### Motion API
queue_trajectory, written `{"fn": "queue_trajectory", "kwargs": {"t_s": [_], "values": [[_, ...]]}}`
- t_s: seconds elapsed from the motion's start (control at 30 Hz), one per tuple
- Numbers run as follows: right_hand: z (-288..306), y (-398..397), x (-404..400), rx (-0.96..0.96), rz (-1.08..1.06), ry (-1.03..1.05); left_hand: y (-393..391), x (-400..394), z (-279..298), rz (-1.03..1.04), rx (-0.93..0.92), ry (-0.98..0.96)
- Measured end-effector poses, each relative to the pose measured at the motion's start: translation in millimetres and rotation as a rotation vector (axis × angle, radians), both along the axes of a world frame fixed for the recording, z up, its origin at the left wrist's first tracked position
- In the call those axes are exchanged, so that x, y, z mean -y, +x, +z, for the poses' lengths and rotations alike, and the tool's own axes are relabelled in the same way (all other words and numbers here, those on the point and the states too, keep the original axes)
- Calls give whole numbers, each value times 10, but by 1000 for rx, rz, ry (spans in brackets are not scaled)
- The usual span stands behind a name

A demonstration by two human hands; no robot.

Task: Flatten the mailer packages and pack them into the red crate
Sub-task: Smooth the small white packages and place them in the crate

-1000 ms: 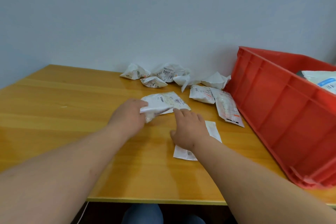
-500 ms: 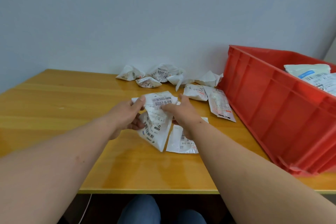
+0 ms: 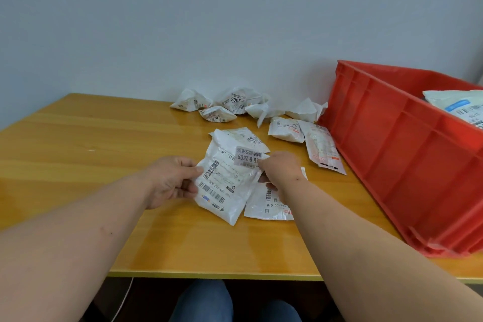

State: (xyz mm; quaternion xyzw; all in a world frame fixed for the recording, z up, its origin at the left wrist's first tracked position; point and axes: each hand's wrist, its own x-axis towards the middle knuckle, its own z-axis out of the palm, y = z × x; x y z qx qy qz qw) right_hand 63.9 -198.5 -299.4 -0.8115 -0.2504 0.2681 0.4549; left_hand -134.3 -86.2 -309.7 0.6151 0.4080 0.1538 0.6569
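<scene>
Your left hand (image 3: 174, 180) pinches mailer (image 3: 224, 185) left edge | right hand (image 3: 281, 168) grips its right | red crate (image 3: 407, 159) far right

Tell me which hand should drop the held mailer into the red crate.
Probably the right hand: it already pinches the mailer on the side nearer the red crate. The left hand grips the far edge and would reach across.

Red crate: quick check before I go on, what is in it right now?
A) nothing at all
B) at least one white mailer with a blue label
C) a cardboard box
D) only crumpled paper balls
B: a flat white mailer with a blue label shows above the far rim of the red crate, while both hands hold another mailer over the table.
</scene>
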Motion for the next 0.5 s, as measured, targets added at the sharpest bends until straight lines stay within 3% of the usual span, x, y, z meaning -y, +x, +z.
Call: {"fn": "queue_trajectory", "kwargs": {"t_s": [0.13,0.3,0.5], "values": [[71,-45,0,126,64,-3,-21,-82,15,32,-108,102],[89,-168,-148,306,232,-100,11,-73,-13,7,-149,29],[-71,-228,-161,789,263,-194,13,14,-39,-126,-437,-26]]}}
